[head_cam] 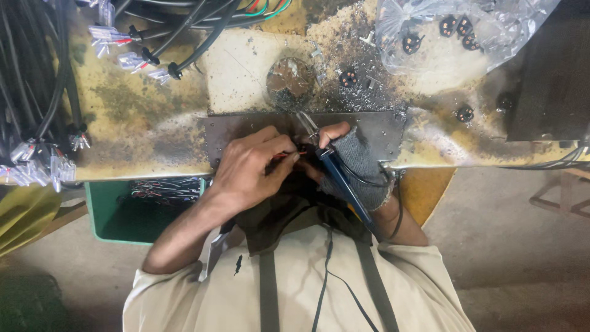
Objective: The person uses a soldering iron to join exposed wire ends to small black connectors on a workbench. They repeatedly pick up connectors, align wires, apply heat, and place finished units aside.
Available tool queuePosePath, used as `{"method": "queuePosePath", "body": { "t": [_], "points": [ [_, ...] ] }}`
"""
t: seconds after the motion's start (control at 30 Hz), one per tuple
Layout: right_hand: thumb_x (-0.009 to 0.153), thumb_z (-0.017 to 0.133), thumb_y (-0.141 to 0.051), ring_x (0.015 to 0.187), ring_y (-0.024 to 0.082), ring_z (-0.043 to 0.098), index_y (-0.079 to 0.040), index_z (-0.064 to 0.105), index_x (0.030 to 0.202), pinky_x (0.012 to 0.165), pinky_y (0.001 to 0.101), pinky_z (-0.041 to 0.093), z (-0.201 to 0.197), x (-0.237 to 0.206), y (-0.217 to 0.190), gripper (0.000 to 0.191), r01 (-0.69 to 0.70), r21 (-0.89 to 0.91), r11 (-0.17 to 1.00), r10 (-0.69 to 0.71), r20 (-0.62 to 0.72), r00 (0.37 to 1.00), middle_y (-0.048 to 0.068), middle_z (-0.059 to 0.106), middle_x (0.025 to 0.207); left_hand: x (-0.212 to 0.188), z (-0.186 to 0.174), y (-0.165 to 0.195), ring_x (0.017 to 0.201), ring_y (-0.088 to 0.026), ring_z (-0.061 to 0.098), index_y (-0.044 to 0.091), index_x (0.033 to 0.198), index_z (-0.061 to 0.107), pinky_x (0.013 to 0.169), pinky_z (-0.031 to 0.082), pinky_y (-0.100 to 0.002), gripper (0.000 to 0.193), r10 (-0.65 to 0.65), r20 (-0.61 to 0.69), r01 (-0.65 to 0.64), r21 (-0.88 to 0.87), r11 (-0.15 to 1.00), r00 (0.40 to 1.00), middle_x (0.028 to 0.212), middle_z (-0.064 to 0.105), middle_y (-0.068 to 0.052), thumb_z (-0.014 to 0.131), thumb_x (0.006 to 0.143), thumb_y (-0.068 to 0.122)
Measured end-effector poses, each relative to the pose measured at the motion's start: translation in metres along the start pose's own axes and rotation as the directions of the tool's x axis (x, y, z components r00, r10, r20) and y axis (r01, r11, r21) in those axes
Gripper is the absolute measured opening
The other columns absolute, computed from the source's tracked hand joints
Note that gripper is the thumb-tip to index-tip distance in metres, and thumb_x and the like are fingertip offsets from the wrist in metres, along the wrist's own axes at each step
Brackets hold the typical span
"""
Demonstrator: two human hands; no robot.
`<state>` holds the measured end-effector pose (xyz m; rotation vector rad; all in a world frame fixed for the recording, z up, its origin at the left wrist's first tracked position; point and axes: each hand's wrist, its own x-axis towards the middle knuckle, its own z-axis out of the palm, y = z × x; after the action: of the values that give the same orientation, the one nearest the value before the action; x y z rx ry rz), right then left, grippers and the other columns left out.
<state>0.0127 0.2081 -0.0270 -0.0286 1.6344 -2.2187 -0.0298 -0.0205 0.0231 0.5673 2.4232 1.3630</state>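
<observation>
Right now our left hand (252,166) pinches thin, floppy red wires (284,156) near their ends; gloved right hand (356,163) grips the soldering iron (344,184) by its rigid blue handle.

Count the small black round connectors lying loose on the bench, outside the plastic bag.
2: one round connector near the bench's middle by the metal shavings, another round connector further right. More sit inside the plastic bag; others may be hidden.

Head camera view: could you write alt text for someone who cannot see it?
Seen from above, a person's bare left hand pinches thin red wires while the right hand, in a grey fingerless glove, holds a blue-handled soldering iron to them over a dark metal plate. The scorched yellow workbench also holds cable bundles and a plastic bag of black connectors.
</observation>
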Motion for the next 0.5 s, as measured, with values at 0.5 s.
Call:
{"method": "queuePosePath", "body": {
  "t": [0.5],
  "points": [
    [0.082, 0.079, -0.001, 0.086, 0.015, 0.057, 0.0, 0.048, 0.12, 0.069, 0.0261, 0.052, 0.002, -0.018, -0.011, 0.049, 0.245, -0.704, 0.666, -0.462, -0.131, 0.877, 0.012, 0.055, 0.101, 0.01, 0.011, 0.013, 0.083, -0.035, 0.067, 0.008, 0.092, 0.072, 0.068, 0.053, -0.048, 0.011, -0.095, -0.07, 0.107, 0.185, 0.977, 0.993, 0.088, 0.062, -0.012, 0.075, 0.085, 0.017]
  ]
}}
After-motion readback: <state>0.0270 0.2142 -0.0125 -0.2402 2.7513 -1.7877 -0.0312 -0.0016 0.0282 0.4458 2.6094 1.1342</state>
